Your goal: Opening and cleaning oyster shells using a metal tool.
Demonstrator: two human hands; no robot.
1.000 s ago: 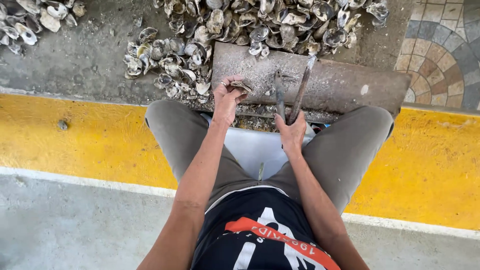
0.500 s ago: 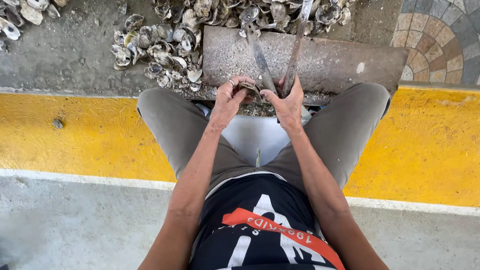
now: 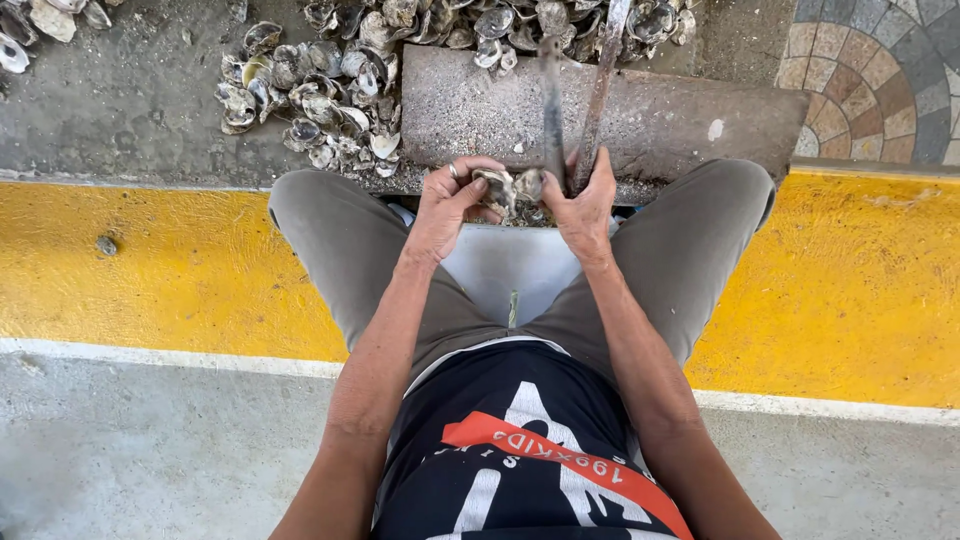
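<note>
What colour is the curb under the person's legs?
Bright yellow curb with a white lower edge, in the head view.

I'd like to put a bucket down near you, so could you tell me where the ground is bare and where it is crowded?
Bare: the grey concrete left of the shell pile, above the yellow curb, and the yellow curb either side of the knees. Crowded: the shell pile, and the stone block where the left hand and right hand work an oyster.

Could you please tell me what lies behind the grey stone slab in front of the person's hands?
Behind the stone slab lies a heap of empty oyster shells on concrete. The slab hides the heap's near edge.
</note>
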